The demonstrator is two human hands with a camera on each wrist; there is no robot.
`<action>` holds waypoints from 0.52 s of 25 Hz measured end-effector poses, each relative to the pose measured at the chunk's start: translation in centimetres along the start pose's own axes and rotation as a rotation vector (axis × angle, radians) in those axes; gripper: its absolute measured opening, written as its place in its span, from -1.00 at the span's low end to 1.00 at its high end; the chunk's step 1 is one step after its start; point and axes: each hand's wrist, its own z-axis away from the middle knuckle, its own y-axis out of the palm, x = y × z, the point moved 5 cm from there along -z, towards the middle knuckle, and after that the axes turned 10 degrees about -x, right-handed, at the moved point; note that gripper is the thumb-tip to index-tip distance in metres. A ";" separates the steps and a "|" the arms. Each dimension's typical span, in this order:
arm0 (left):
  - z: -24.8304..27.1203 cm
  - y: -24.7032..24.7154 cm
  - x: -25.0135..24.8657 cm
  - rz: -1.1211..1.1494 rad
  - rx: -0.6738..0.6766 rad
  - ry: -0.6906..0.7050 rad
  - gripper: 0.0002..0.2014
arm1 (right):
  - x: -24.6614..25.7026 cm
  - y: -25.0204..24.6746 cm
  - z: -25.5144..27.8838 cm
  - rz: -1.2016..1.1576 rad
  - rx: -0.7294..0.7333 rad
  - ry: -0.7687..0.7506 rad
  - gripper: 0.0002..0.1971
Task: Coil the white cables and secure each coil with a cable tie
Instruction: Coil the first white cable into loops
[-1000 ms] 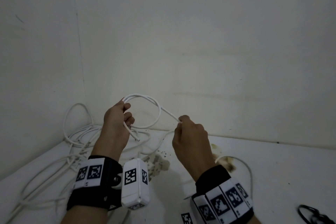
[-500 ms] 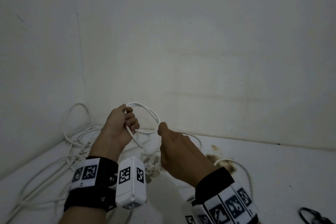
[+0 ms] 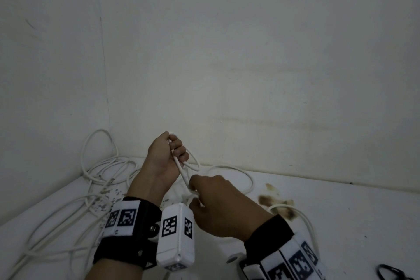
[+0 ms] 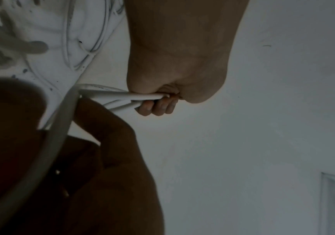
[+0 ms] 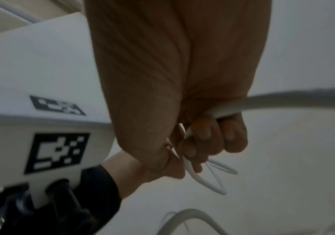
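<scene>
Both hands (image 3: 167, 159) (image 3: 223, 207) grip the smooth, round white cable (image 3: 193, 161).

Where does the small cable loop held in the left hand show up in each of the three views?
Head: the cable loop hangs right of the left hand, centre frame.
Left wrist: its strands run left from the curled fingers, centre-left.
Right wrist: the loop hangs below the fist, lower centre.
Shared landmark: the right hand, gripping the same cable.

Right hand (image 3: 218, 202) dropped below left hand (image 3: 167, 161); white cable (image 3: 193, 163) loop shrank, now small.
</scene>
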 end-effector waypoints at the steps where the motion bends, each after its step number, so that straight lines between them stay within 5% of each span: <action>1: -0.2 -0.2 0.0 0.003 -0.014 0.002 -0.63 | -0.1 0.1 0.1 -0.014 0.041 -0.004 -0.83; 4: -0.8 -0.7 -0.1 0.020 -0.055 0.015 -0.64 | 0.1 -0.1 0.4 0.038 0.082 -0.034 -0.92; 8: -0.3 -0.2 0.1 -0.060 -0.074 0.075 -0.66 | 0.8 -0.7 0.6 0.104 0.046 -0.073 -0.54; 13: 0.6 0.8 0.4 -0.067 -0.050 0.103 -0.65 | 0.5 -1.1 0.2 -0.098 0.033 -0.078 -0.95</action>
